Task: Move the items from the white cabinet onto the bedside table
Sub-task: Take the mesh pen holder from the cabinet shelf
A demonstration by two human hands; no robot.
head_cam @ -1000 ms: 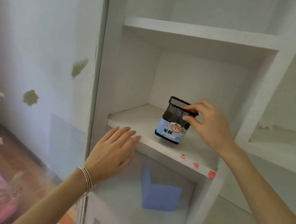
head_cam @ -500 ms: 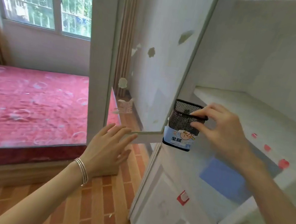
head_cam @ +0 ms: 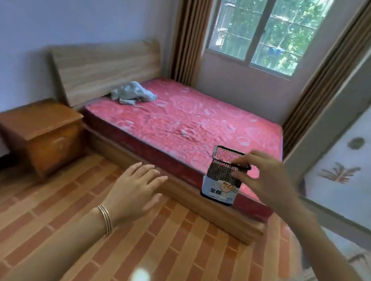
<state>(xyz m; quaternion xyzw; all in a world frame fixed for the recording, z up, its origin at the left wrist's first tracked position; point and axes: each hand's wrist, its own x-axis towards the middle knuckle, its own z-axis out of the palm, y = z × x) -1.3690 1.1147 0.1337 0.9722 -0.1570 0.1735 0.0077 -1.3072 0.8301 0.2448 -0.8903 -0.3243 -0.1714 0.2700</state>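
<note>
A black wire-mesh pen holder with a blue-and-white paper label around its base (head_cam: 225, 174) hangs in mid-air, upright with its open mouth up, over the near edge of a red patterned mattress (head_cam: 182, 121) in a small bedroom. The person's right hand (head_cam: 266, 181) grasps it at the rim, one finger hooked over the top edge and others pressed against the mesh wall; the holder looks empty, though its bottom is hidden by the label. The left hand (head_cam: 136, 191) floats lower and to the left, palm down, fingers spread, holding nothing; thin metal bangles (head_cam: 105, 218) circle its wrist.

The destination, an orange-brown wooden bedside table with a flat top (head_cam: 37, 128), stands well apart to the far left, just beside the pale wooden headboard (head_cam: 104, 68). Its top appears bare, though motion blur softens it. From the holder, the table lies leftward and slightly farther away, across a stretch of glossy brick-pattern floor (head_cam: 73, 231). The free left hand is the nearer one to the table, but the load rides in the right, so the carry probably calls for a turn or step to the left, keeping the holder's long axis vertical. A crumpled pale-blue cloth (head_cam: 134, 92) lies at the head of the mattress. Part of the white cabinet (head_cam: 365, 164) shows at the right edge.
</note>
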